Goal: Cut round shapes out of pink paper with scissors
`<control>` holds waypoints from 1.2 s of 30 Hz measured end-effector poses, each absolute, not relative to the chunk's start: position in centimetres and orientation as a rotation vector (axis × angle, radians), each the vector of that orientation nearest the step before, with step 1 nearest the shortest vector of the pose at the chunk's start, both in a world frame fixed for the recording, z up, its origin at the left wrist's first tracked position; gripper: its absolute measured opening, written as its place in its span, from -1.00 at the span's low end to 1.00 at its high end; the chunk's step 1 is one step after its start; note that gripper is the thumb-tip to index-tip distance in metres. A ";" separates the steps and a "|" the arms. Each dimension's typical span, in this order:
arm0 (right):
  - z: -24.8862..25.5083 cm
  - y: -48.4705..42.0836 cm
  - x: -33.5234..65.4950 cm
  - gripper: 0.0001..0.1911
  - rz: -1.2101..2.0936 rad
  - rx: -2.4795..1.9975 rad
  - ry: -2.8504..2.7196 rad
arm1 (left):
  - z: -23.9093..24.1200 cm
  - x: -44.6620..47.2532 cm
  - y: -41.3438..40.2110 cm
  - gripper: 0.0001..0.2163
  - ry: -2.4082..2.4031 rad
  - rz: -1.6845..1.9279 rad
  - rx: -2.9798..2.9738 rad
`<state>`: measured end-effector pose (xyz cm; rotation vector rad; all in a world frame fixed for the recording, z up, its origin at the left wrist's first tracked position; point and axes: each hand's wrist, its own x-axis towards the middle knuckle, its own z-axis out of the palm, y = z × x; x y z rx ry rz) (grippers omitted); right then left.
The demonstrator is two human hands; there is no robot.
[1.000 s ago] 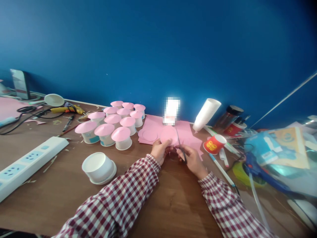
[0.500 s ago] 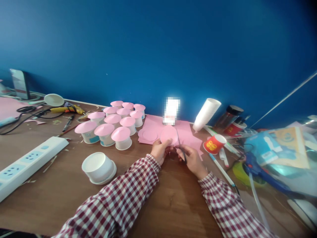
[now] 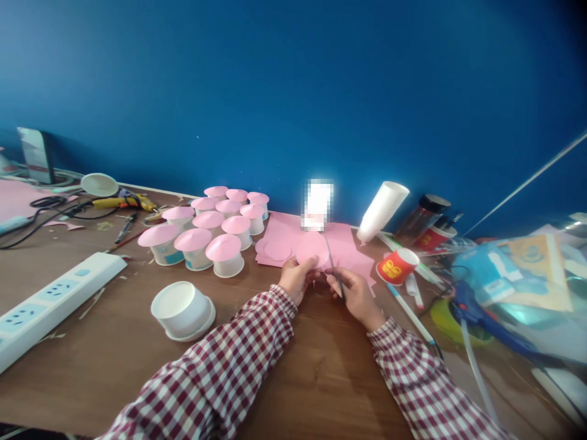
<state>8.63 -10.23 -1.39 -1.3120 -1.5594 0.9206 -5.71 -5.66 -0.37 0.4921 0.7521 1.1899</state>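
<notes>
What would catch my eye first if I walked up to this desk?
Probably the cluster of pink-capped white cups left of centre, bright before the deep blue wall that fills the upper view. Next, around the middle, the left hand holds a pink paper disc, and the right hand holds dark scissors by its edge.

Slim dark scissors point(image 3: 331, 259) slant along the right edge of a round pink paper disc point(image 3: 312, 246)
</notes>
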 end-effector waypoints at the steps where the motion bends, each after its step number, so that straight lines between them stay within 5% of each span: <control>1: -1.4 -10.2 8.6 -0.64 0.920 -1.309 -1.558 | -0.4 -5.7 -5.7 -0.85 0.754 1.189 0.493; 36: -1.2 -10.3 8.5 -0.59 0.887 -1.325 -1.557 | -0.3 -5.7 -5.7 -0.83 0.780 1.201 0.483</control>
